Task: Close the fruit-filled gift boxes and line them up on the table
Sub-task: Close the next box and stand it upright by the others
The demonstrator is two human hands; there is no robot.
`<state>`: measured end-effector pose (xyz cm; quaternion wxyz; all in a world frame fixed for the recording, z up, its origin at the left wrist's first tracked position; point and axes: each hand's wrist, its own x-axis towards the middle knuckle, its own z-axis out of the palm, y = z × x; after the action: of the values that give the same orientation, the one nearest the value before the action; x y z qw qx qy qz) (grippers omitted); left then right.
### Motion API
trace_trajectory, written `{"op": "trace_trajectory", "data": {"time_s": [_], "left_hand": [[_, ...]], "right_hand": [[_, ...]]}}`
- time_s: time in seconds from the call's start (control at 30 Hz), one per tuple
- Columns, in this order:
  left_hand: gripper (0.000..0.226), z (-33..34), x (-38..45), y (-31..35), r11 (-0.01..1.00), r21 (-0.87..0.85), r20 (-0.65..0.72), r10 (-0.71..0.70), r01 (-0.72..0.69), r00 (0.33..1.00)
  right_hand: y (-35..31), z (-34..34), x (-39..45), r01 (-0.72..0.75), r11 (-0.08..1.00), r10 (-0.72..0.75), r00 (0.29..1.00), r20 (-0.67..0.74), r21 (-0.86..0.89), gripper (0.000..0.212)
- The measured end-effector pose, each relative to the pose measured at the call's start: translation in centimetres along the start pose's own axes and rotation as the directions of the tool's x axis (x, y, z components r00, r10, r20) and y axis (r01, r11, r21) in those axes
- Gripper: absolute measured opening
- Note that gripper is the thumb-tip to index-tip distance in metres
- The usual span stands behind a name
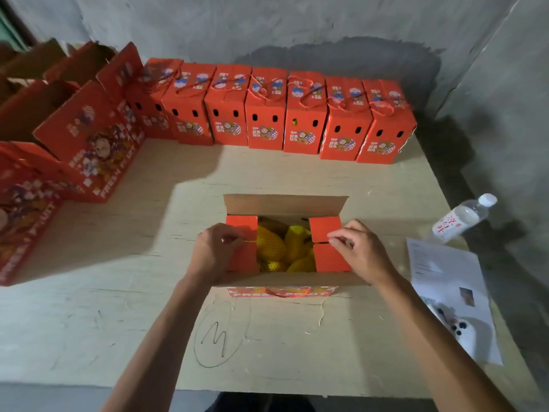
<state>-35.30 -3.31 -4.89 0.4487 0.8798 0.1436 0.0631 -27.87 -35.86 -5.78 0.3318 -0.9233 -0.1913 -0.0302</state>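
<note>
An open red gift box [285, 203] stands in the middle of the table [297, 337], with yellow fruit in foam netting [282, 245] visible inside. Its far brown flap stands up and its red side flaps are folded inward. My left hand [215, 248] pinches a thin cord end at the left side flaps. My right hand [359, 248] pinches the cord at the right side flaps [326, 228]. A red rope handle [286, 292] hangs at the box's near face. Several closed red boxes [267, 114] stand in a row along the far edge.
Several open red boxes [89, 138] crowd the left side of the table. A water bottle [463, 217] lies at the right edge, beside printed papers [445, 281] with a white phone [463, 331] on them. A grey wall rises behind.
</note>
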Motion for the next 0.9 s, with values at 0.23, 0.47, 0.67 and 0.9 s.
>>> {"op": "trace_trajectory", "data": {"time_s": [0.23,0.47,0.67,0.9], "left_hand": [[0.037,0.2,1.4,0.1,0.993,0.12,0.004,-0.02,0.019,1.0],[0.091,0.3,1.5,-0.4,0.991,0.082,-0.028,0.107,-0.104,0.994],[0.065,1.2,-0.7,-2.0,0.964,0.211,-0.047,0.173,-0.16,0.984],[0.079,0.0,1.4,-2.1,0.991,0.024,0.122,0.13,-0.134,0.984]], "right_hand": [[1.3,0.0,1.1,-0.094,0.996,0.094,0.995,-0.021,0.012,0.114],[1.5,0.1,1.0,0.175,0.984,-0.173,0.982,-0.075,0.014,0.081],[2.6,0.9,0.0,0.306,0.935,-0.327,0.939,-0.102,-0.181,0.049],[2.9,0.8,0.5,0.268,0.962,-0.269,0.962,-0.034,-0.047,0.049]]}}
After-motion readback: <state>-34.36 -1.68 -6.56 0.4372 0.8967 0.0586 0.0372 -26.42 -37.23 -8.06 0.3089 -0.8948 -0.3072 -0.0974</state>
